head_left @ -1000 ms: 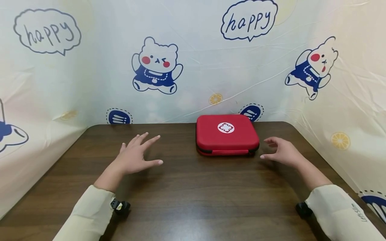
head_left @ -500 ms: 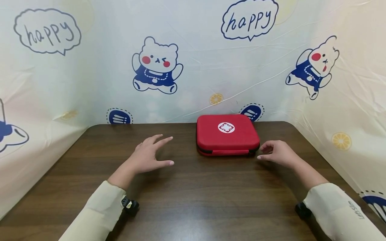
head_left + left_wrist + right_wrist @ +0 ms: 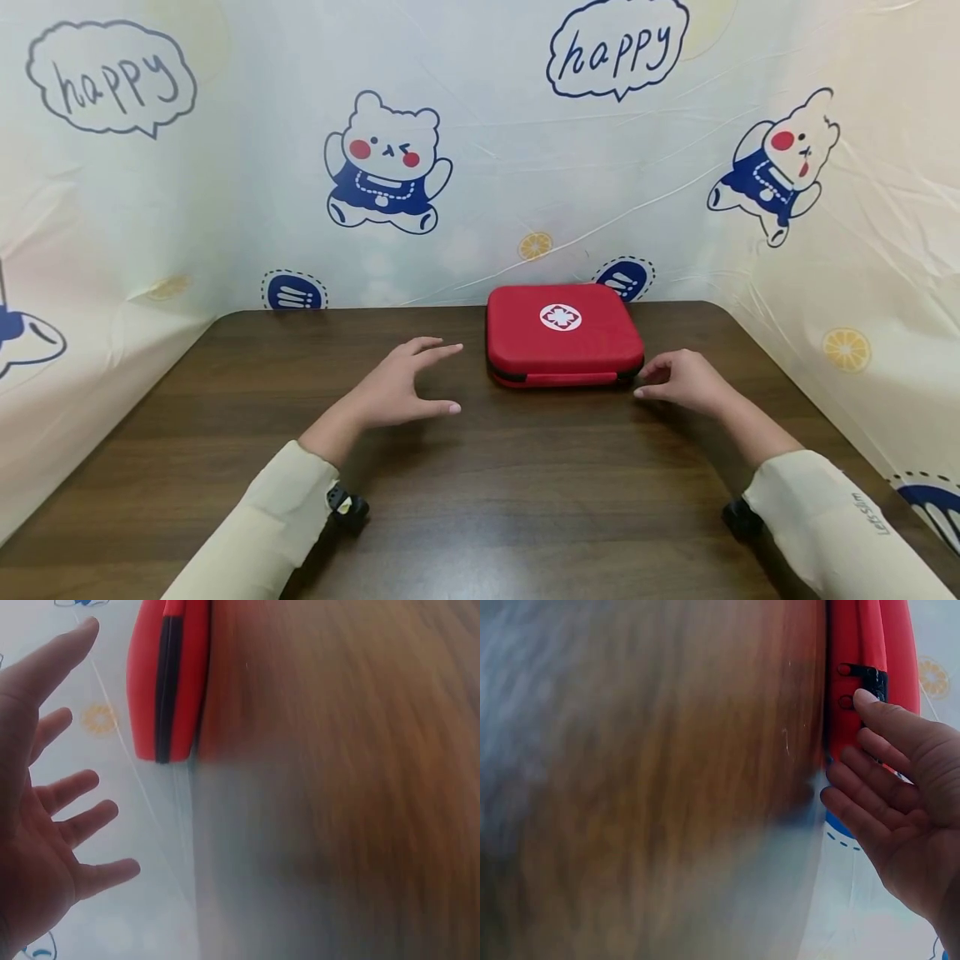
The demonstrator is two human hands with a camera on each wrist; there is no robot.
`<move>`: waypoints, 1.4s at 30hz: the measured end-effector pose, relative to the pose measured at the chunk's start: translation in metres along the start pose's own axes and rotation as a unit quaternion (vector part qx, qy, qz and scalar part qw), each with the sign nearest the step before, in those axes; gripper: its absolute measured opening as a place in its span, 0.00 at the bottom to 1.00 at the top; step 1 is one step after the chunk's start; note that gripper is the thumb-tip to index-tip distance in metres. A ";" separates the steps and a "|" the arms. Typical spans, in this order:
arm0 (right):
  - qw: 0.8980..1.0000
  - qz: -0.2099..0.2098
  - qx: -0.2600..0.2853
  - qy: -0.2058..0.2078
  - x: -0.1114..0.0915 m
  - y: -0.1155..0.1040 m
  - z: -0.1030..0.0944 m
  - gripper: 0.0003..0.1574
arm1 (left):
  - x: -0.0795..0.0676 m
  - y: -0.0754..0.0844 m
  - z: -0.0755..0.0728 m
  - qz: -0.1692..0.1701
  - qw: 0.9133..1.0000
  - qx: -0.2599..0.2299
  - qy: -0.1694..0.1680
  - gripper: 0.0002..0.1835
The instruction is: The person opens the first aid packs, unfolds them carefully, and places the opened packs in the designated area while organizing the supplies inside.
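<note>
A red zippered first-aid case (image 3: 564, 343) with a white round emblem lies closed on the table, toward its far edge. My right hand (image 3: 686, 383) is at the case's front right corner, fingers loosely bent. In the right wrist view its thumb and fingertips are right by the black zipper pulls (image 3: 846, 686) and overlap the case's corner. My left hand (image 3: 397, 387) hovers left of the case with fingers spread and nothing in it. The left wrist view shows the same hand's palm (image 3: 37, 877) apart from the case's end (image 3: 169, 697).
The dark brown wooden table (image 3: 480, 500) has rounded far corners. A pale curtain (image 3: 247, 183) printed with bears and orange slices hangs behind it and along both sides. Each wrist wears a small black camera (image 3: 348, 508) under a cream sleeve.
My left hand has moved right toward the case, its fingers still spread. The right hand has come slightly left, up to the case's corner. The case has stayed in place.
</note>
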State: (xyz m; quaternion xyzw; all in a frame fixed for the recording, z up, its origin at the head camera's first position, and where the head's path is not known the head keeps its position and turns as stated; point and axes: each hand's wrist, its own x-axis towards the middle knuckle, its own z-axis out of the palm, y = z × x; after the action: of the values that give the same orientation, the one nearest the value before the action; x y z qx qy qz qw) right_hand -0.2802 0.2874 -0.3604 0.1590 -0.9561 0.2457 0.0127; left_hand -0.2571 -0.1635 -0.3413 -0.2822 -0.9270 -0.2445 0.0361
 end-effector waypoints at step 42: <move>0.997 0.006 -0.052 0.057 0.005 -0.016 0.017 0.10 | 0.081 0.029 0.060 -0.126 0.962 -0.235 0.059 0.30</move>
State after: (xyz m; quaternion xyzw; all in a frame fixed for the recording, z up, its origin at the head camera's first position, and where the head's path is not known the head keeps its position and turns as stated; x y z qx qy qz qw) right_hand -0.2787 0.2651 -0.3671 0.1378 -0.9662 0.2047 0.0741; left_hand -0.3049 -0.0736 -0.3647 -0.1488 -0.8680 -0.4737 -0.0081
